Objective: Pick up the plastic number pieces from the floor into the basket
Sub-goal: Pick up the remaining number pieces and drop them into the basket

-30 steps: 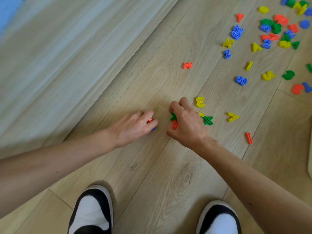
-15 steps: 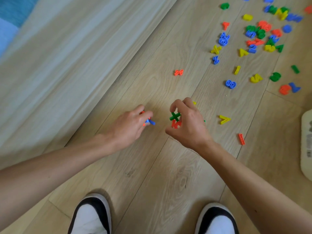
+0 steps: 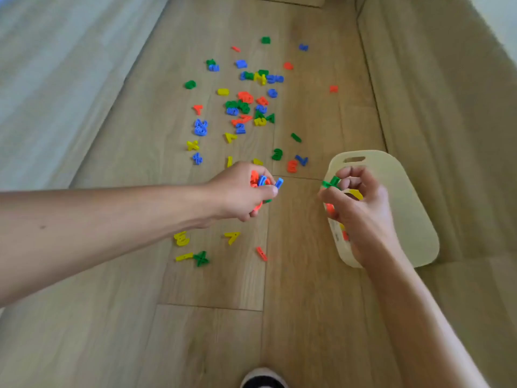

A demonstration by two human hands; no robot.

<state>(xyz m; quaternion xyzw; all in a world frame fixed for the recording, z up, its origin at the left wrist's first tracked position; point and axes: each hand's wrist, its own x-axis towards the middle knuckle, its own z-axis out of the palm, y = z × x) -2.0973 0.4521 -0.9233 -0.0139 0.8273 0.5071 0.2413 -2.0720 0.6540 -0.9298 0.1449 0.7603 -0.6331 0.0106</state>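
Note:
My left hand [image 3: 240,191] is raised above the floor, closed on a handful of red and blue number pieces [image 3: 263,181]. My right hand [image 3: 361,208] hovers over the left rim of the cream basket [image 3: 405,208], gripping green, yellow and red number pieces [image 3: 331,182]. Many coloured number pieces [image 3: 243,105] lie scattered on the wooden floor beyond my hands. Closer to me lie a yellow 3 [image 3: 181,238], a yellow 7 [image 3: 232,237], a green x [image 3: 201,258] and a red piece [image 3: 261,253].
A pale board or wall [image 3: 56,79] runs along the left. A wooden skirting edge [image 3: 372,79] borders the floor on the right, behind the basket. The toe of a shoe [image 3: 263,380] shows at the bottom edge.
Both hands lifted off the floor with pieces in them and swung right. The view turned, bringing the basket under my right hand.

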